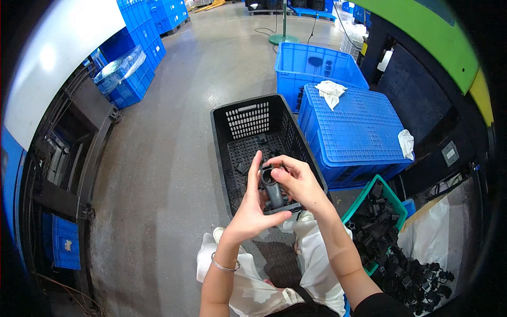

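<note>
Between my two hands is a black plastic pipe-like part (274, 194) with a round opening at its upper end. My left hand (250, 212) cradles it from the left, thumb stretched below it and fingers up along its side. My right hand (300, 185) grips its upper end from the right, thumb at the rim of the opening. The part is held above the near end of a black slotted crate (223, 153). A few small black pieces (242, 168) lie on the crate's bottom.
To the right stand a lidded blue crate (359, 127) with white cloths and an open blue bin (322, 53). A green bin (402, 208) holds black parts, with more heaped (417, 282) beside it. Machines flank both sides; blue crates (138, 31) are stacked at far left.
</note>
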A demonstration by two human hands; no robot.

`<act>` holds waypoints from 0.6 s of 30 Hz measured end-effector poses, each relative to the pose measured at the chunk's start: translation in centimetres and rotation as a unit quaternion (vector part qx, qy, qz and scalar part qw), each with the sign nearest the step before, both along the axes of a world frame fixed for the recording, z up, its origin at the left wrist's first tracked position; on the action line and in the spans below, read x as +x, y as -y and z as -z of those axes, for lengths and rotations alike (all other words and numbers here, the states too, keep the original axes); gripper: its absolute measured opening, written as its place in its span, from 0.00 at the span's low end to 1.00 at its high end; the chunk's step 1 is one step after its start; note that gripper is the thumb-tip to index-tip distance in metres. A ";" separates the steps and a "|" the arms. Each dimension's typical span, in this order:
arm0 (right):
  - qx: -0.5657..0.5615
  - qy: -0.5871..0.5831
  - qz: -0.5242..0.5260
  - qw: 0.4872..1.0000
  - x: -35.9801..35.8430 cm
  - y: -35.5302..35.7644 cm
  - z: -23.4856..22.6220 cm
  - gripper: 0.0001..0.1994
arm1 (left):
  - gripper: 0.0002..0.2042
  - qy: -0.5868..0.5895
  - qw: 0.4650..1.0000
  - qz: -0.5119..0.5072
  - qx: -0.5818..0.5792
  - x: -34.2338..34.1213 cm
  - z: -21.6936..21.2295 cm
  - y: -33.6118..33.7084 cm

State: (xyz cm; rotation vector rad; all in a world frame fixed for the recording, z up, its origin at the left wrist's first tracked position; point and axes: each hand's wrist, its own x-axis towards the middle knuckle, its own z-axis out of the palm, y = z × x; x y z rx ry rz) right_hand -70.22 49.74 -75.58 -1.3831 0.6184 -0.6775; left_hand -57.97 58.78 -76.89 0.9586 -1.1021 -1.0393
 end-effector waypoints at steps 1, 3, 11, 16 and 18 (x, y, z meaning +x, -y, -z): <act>0.051 0.004 0.024 0.998 0.2 0.1 0.5 0.14 | 0.51 0.001 1.000 -0.001 0.002 0.0 -0.4 -0.1; 0.034 0.015 0.041 0.998 0.1 0.6 2.3 0.16 | 0.52 0.199 0.970 -0.034 0.133 -0.4 -0.8 0.1; -0.089 0.034 0.075 0.993 -0.8 0.0 2.8 0.20 | 0.47 0.129 0.990 -0.027 0.057 -0.1 1.1 0.5; -0.180 -0.014 0.085 0.980 -0.6 -1.1 1.1 0.25 | 0.38 0.312 0.932 -0.182 0.027 -0.1 2.5 1.2; -0.153 -0.024 0.076 0.985 -0.8 -1.4 1.3 0.20 | 0.36 0.167 0.969 -0.181 0.013 -0.3 2.8 1.3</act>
